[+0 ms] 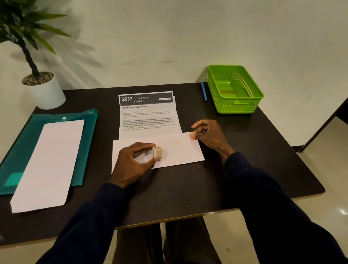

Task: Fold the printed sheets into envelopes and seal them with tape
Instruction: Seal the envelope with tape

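**Dark bench, letter-folding station: contents**

1. Printed white paper sheet, the landmark, at bench centre. Black header reads "2637" and "LIVING ROOM"; title "Guest Tray Preparation"; the smaller body text is only partly legible. Its near portion is folded up as a blank white flap.
2. Left hand, resting on the flap's left half, fingers curled closed around a small roll of patterned tape pinched between thumb and fingertips.
3. Right hand, at the flap's upper right corner, fingers narrowly pinched on a short reddish tape piece lying on that corner.
4. Stack of plain white paper, left of the sheet, lying on a translucent teal plastic folder.
5. Bright green perforated plastic basket, right of and beyond the sheet; a blue pen lies between them.
6. Green potted plant in a white cylindrical pot, far left of the sheet.
7. Dark rectangular bench, carrying all of these.
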